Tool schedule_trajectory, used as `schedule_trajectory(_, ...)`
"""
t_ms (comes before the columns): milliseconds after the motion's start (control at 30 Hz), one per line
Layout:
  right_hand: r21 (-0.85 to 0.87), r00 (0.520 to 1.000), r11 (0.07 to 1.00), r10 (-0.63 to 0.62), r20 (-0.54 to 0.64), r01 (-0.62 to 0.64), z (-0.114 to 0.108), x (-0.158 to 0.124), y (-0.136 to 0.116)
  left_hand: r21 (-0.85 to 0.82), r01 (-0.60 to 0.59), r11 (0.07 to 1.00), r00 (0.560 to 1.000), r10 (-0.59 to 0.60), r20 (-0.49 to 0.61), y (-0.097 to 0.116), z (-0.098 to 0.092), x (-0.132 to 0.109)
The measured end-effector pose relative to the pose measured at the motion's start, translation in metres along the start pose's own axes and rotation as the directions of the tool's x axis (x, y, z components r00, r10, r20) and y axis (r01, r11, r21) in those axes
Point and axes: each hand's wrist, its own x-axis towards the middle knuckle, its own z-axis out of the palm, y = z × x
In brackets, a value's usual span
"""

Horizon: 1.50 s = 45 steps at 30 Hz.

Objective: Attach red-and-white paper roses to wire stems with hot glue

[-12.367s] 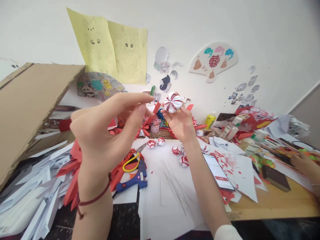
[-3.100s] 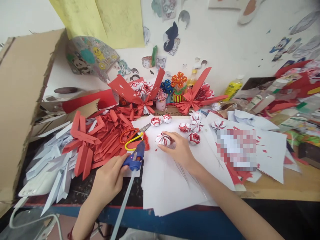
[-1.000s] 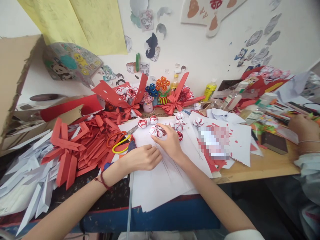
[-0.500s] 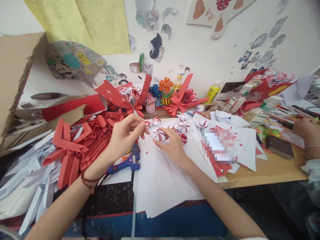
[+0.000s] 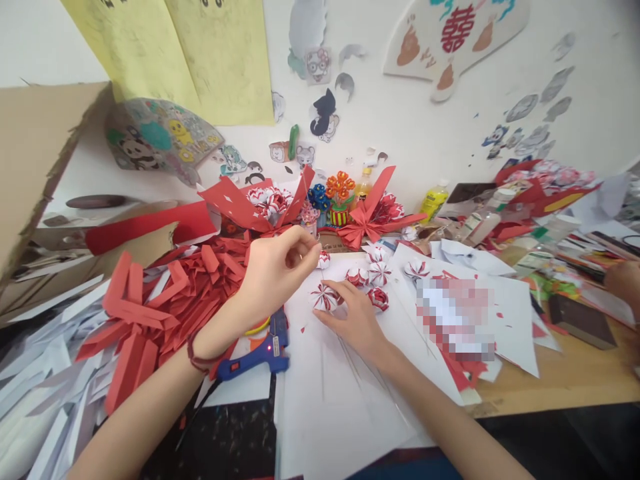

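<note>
A striped red-and-white paper flower is held between the thumb and fingers of my right hand, just over the white paper sheets. My left hand hovers above and left of this flower, thumb and fingertips pinched together. What the pinch holds, if anything, is too small to make out. More red-and-white paper flowers lie beyond and right of my right hand. Thin wire stems run across the sheets below it. A blue glue gun with a lit red light rests beside my left wrist.
Folded red paper strips are heaped on the left, with white paper strips in front. Red-wrapped bouquets and a yellow-labelled bottle stand along the wall. Another person's hand is at the right edge.
The view has tilted up, so everything sits lower in the picture. My left hand has moved up and away from the flower, its fingers still pinched. My right hand keeps its hold.
</note>
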Motion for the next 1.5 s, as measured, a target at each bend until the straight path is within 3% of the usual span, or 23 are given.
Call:
schedule_trajectory(167,-0.013,1.000,1.000,0.015,0.009,-0.015,0.001,0.000,-0.002,0.064,-0.034,0.997,0.999,0.033,0.014,0.000,-0.003,-0.003)
schedule_trajectory(267,0.000,0.999,1.000,0.017,0.027,-0.017,0.001,-0.002,-0.004,0.073,-0.062,0.995,0.997,0.065,-0.031,-0.002,-0.002,-0.009)
schedule_trajectory(400,0.004,0.999,1.000,-0.008,0.039,0.008,0.000,-0.005,-0.006,0.134,-0.184,0.974,0.972,0.201,-0.122,-0.002,0.001,-0.019)
schedule_trajectory(600,-0.008,0.999,0.999,-0.037,0.000,0.037,-0.003,-0.008,-0.009,0.208,-0.338,0.918,0.930,0.359,-0.074,0.002,0.006,-0.024)
schedule_trajectory(1067,-0.033,0.997,0.998,-0.063,-0.049,0.061,-0.005,-0.010,-0.010,0.319,-0.324,0.891,0.941,0.337,0.013,0.006,0.005,-0.029)
schedule_trajectory(1500,-0.021,0.994,0.996,-0.091,-0.061,0.090,-0.004,-0.010,-0.011,0.277,-0.359,0.891,0.926,0.376,-0.010,0.000,0.012,-0.027)
